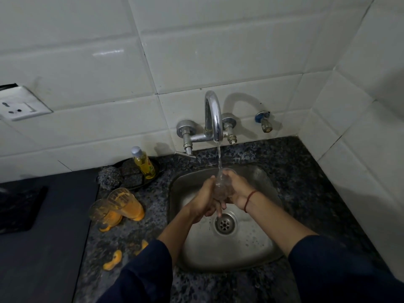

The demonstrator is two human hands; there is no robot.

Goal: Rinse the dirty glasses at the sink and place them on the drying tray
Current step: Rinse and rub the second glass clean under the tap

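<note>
A clear glass (221,184) is held over the steel sink (255,243), its mouth up under the running stream from the chrome tap (213,114). My left hand (205,199) wraps it from the left and my right hand (237,189) from the right, with a red thread on that wrist. Two dirty glasses (122,206) smeared with orange residue stand on the speckled counter left of the sink, touching each other.
A yellow soap bottle (143,162) and steel scrubbers (109,178) sit on a dark dish by the wall. Orange spills (112,262) lie on the counter at front left. A dark mat (19,207) lies far left. A wall socket (19,106) is at the upper left.
</note>
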